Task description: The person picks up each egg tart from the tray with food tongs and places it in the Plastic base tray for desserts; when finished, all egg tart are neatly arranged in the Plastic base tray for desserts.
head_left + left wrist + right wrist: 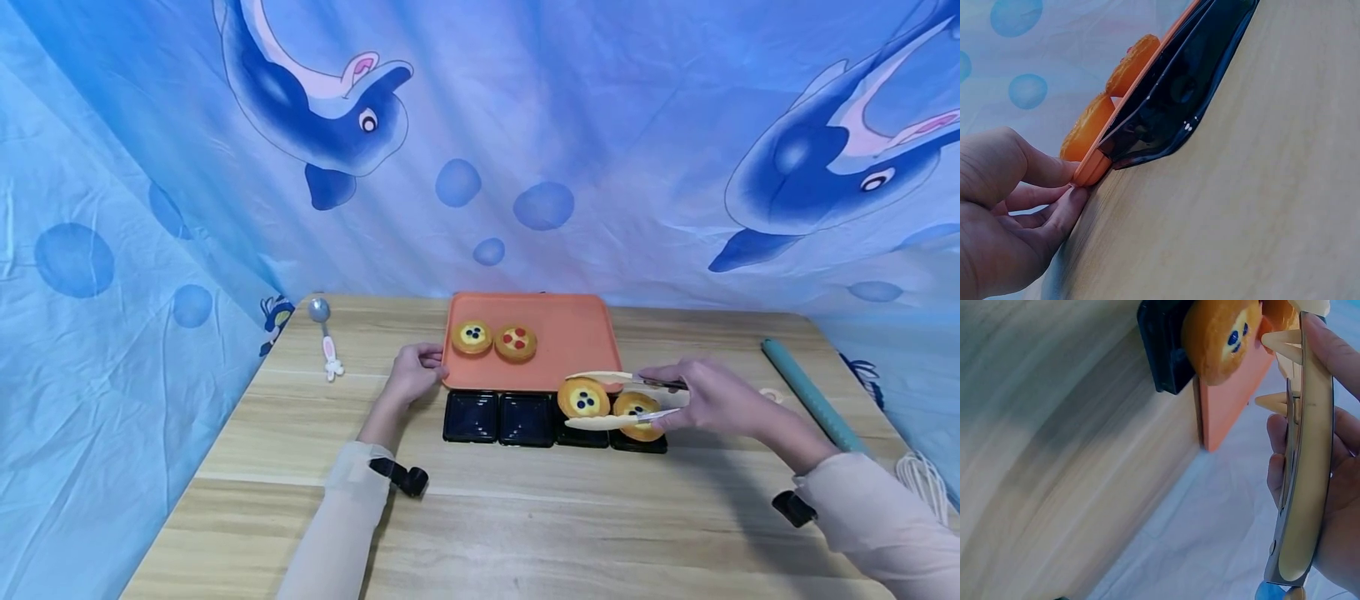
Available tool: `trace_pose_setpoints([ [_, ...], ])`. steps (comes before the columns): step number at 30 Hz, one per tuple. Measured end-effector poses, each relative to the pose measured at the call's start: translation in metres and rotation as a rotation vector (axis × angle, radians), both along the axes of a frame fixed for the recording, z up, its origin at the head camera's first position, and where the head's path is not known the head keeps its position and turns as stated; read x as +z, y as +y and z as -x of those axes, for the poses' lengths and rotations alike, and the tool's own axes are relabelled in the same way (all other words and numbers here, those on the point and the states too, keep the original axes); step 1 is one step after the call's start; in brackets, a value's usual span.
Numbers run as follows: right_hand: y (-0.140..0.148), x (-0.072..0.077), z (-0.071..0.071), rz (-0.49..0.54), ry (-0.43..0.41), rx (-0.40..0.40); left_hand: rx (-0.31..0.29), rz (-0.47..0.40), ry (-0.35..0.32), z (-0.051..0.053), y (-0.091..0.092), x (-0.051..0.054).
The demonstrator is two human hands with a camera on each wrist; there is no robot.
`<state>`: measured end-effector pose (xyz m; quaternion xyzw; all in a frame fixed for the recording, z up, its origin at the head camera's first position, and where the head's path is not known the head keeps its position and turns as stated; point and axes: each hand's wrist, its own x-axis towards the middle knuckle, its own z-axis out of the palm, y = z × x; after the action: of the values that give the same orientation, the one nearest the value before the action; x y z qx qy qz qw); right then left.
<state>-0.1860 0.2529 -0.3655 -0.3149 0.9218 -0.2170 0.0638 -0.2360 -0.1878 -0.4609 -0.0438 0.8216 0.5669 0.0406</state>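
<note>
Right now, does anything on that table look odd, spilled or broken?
Nothing stands out: I see no spill or breakage. The black cups line up along the orange tray, and the visible parts of the tarts look whole.

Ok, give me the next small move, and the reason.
Probably squeeze the tongs slightly with the right hand: in the head view, the blueberry tart between their arms overlaps both a black mould and the near edge of the orange tray, so a loose hold might drop it.
</note>
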Motion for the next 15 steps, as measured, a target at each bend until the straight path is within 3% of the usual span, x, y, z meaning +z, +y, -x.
trace_pose_setpoints([
  [6,-0.001,-0.007,0.000,-0.029,-0.049,-0.010,-0.007,-0.002,-0.006,-0.001,0.000,0.001],
  [15,-0.002,-0.011,0.000,-0.037,-0.051,-0.002,-0.005,-0.005,-0.003,-0.001,0.000,0.001],
])
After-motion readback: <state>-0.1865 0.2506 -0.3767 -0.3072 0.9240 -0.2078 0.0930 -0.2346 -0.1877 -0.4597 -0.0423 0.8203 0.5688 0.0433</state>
